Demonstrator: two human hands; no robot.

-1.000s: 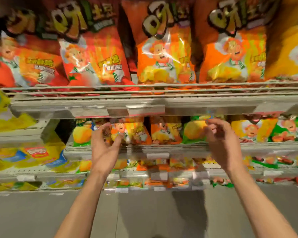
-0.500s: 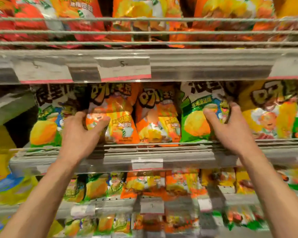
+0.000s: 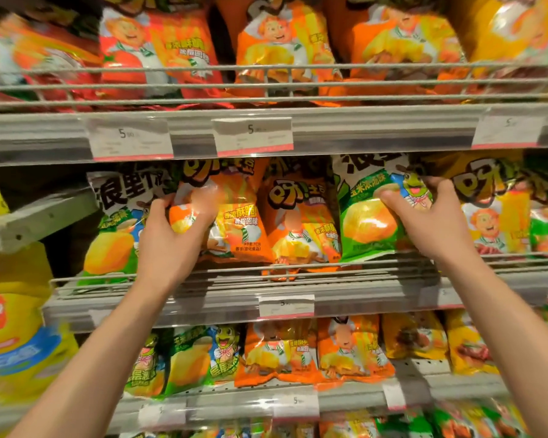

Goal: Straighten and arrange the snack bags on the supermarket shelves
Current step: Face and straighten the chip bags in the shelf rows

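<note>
Hands on the middle shelf [image 3: 203, 298], both engaged. Left hand [image 3: 168, 245] grasps the lower left part of an orange bag [image 3: 234, 222]: thumb on the front, fingers curled round its left edge, partly blurred. Right hand [image 3: 424, 222] holds a green bag [image 3: 366, 222] at its right edge, thumb pressed on the front panel, fingers wrapped behind. So both grips are closed on bags, neither released.

Position of task items: both bags stand in the front row of the middle shelf, behind the wire rail [image 3: 234, 275]. A second orange bag [image 3: 301, 229] stands between them, leaning, its bottom edge down at the rail. Another green bag [image 3: 114, 235] stands just left of the left hand.

Risks, as judged from this frame:
- Second orange bag is held by neither hand. If the two held bags are pulled apart or lifted, it loses side support and may tip forward over the rail.
- Bags are air-filled and slick; a hard squeeze could crease or burst one, a light pinch could let it slide out.
- Row is tightly packed; pushing one bag back may skew or topple those behind, which I cannot see.
- Top edges sit close under the price strip [image 3: 253, 137] of the upper shelf; lifting may snag there.
</note>
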